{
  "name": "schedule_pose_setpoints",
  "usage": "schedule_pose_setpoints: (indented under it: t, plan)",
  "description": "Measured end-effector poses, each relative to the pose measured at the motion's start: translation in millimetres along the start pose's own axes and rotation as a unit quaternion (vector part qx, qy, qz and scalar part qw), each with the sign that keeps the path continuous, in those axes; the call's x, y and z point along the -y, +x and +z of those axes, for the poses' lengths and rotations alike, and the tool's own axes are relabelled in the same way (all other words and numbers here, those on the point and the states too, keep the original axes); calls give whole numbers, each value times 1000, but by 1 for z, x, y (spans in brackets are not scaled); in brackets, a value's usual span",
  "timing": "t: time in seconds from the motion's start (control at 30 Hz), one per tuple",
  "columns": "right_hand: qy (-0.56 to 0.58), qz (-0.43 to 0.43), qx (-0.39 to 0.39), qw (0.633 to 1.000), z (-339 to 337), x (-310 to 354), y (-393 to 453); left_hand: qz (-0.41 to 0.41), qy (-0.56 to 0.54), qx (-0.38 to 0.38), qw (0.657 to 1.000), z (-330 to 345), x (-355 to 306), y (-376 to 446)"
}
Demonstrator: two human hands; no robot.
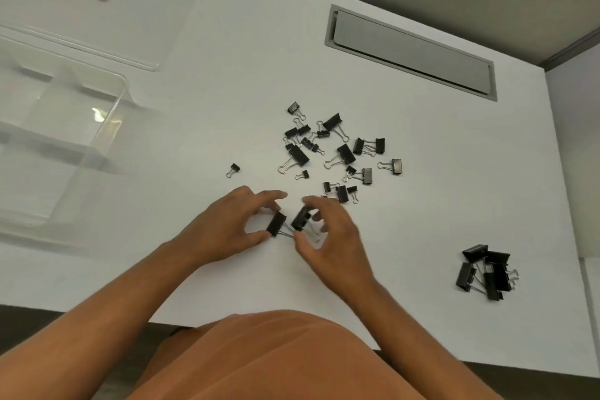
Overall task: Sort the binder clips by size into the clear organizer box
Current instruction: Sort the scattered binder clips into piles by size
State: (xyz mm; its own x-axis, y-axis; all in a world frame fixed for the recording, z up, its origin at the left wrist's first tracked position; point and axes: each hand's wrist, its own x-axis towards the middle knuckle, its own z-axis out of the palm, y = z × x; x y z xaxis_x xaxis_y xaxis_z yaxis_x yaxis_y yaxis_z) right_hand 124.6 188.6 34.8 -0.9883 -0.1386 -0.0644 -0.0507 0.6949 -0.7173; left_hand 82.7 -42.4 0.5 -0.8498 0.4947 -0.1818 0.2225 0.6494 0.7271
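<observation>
Several black binder clips of mixed sizes lie scattered in a loose pile (328,149) at the table's middle. My left hand (227,227) pinches one medium clip (276,223) between thumb and fingers. My right hand (328,237) holds another medium clip (300,218) just beside it; the two clips nearly touch. One tiny clip (233,169) lies alone left of the pile. A group of large clips (485,271) sits at the right. The clear organizer box (107,127) stands at the left with nothing visible in its compartments.
The box's clear lid (152,65) lies behind it at the far left. A grey cable hatch (412,52) is set into the white table at the back right. The table's front edge runs just before my orange-clad body.
</observation>
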Motion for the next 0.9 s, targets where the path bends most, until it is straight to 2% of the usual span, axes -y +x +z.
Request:
schedule_pose_setpoints:
  t: [0.17,0.33,0.43,0.5,0.57,0.7,0.9]
  plan:
    - [-10,-4,68,998,32,6,13,-6,1,8,1000,0,2,-3]
    - [-7,5,97,995,27,4,20,-16,-25,15,999,0,3,-3]
    - [-26,16,29,999,7,1,37,-32,-51,-22,998,-8,-7,10]
    - [-50,28,-46,997,-8,-10,56,-45,-28,-73,996,-10,-17,27]
    - [-85,56,-79,992,-23,-25,76,-32,30,-126,991,-8,-26,49]
    - [-192,91,-43,976,-34,-47,104,-48,168,-165,971,7,-36,97]
    - [-252,101,-34,962,-26,-45,112,-64,182,-186,964,15,-30,122]
